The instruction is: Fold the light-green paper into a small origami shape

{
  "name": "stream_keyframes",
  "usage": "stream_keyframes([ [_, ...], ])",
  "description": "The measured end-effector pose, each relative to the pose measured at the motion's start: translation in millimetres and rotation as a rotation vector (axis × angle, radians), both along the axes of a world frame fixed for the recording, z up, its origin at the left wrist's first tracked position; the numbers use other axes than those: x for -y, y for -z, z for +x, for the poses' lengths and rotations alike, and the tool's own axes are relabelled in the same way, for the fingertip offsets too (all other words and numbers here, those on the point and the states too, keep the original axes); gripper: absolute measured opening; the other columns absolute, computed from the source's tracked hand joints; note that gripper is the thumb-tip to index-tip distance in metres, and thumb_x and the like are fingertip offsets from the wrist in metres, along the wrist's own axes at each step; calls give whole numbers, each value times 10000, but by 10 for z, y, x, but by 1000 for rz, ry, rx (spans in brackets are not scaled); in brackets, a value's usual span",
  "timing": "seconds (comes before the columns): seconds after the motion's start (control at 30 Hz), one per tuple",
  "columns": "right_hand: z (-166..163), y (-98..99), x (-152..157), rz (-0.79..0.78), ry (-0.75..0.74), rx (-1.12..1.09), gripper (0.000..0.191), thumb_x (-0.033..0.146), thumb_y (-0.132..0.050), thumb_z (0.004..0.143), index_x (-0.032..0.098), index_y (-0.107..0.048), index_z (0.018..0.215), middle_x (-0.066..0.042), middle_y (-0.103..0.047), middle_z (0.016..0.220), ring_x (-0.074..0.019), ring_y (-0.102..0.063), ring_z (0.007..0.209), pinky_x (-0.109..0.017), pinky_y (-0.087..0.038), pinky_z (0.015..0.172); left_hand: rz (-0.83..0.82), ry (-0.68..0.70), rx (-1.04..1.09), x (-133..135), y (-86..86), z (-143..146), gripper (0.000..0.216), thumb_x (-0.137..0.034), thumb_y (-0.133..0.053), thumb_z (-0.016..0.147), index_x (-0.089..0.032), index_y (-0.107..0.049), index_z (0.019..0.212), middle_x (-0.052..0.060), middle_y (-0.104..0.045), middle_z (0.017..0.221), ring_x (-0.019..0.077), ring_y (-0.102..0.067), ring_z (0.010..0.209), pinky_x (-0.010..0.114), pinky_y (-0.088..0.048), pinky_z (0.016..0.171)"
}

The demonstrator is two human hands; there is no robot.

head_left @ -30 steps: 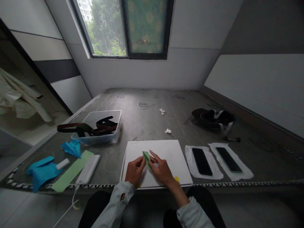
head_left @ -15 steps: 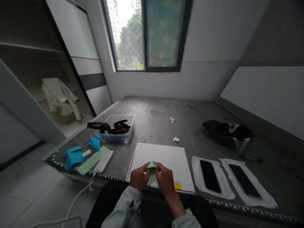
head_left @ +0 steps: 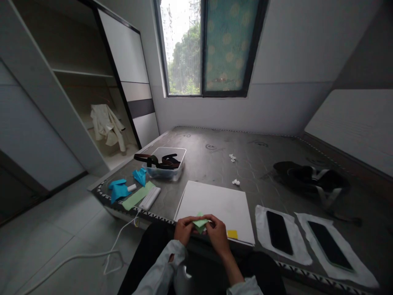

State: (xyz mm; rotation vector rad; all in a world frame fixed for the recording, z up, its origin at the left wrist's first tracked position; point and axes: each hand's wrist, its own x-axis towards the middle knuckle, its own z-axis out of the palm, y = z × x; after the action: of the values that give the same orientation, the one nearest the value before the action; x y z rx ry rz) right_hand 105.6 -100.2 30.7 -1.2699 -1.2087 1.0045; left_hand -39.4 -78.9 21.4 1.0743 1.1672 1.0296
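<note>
A small piece of folded green paper [head_left: 200, 223] is pinched between both hands, over the near edge of a flat white box [head_left: 219, 203]. My left hand [head_left: 184, 229] grips its left side, fingers closed. On the right side, my right hand [head_left: 217, 233] holds it with bent fingers along its top edge. The paper's lower part shows as a pointed shape; some of it is hidden by the fingers. Close to my right hand, a yellow sticky note [head_left: 232, 234] lies on the box's front edge.
Left are a power strip [head_left: 150, 198], a green paper strip [head_left: 139, 196], blue folded paper [head_left: 119, 191] and a plastic bin [head_left: 167, 174] with belts. Crumpled tissues [head_left: 236, 182] lie beyond the box. Two phones [head_left: 279, 232] on white cloths and a dark cap [head_left: 310, 176] are at right.
The view has turned left, so everything sits further right. Both hands still hold the green paper, which now looks flatter and wider with a point facing down.
</note>
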Motion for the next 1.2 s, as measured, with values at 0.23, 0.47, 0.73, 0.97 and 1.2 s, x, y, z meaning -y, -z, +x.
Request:
stream_keyframes([
  [0.23, 50, 41, 235, -26, -143, -119, 316, 450, -627, 799, 172, -706, 926, -92, -731, 955, -269, -694, 888, -376, -586, 737, 70, -22, -128, 211, 61, -33, 241, -153, -506, 612, -155, -741, 668, 31, -749, 764, 190, -686, 683, 290, -571, 576],
  [0.47, 65, 88, 346, 9, 74, -108, 454, 571, -740, 650, 181, -618, 849, -94, -732, 847, -274, -710, 843, -365, -585, 719, 141, 135, 62, 291, 113, 35, 234, -306, -616, 717, -182, -611, 915, 2, -714, 747, 155, -662, 631, 255, -541, 576],
  [0.73, 63, 62, 375, -4, 172, -40, 458, 575, -734, 638, 190, -578, 832, -71, -740, 762, -241, -714, 734, -302, -558, 631, 57, 122, 4, 339, 115, 57, 431, -444, -662, 693, -143, -643, 1001, 52, -715, 842, 183, -686, 742, 306, -557, 720],
  [0.97, 62, 129, 366, 20, 92, 68, 345, 490, -699, 727, 192, -642, 889, -58, -744, 824, -236, -710, 828, -338, -561, 766, 349, 67, -516, 412, -26, 24, 137, -257, -597, 761, -174, -703, 789, -9, -671, 614, 129, -607, 556, 194, -463, 544],
  [1.2, 63, 95, 367, 37, -14, 238, 338, 502, -580, 833, 210, -708, 946, -49, -751, 866, -229, -709, 814, -333, -564, 752, 507, 18, -667, 410, 5, 30, 212, -282, -513, 854, -181, -694, 900, 35, -724, 754, 156, -670, 641, 226, -511, 635],
])
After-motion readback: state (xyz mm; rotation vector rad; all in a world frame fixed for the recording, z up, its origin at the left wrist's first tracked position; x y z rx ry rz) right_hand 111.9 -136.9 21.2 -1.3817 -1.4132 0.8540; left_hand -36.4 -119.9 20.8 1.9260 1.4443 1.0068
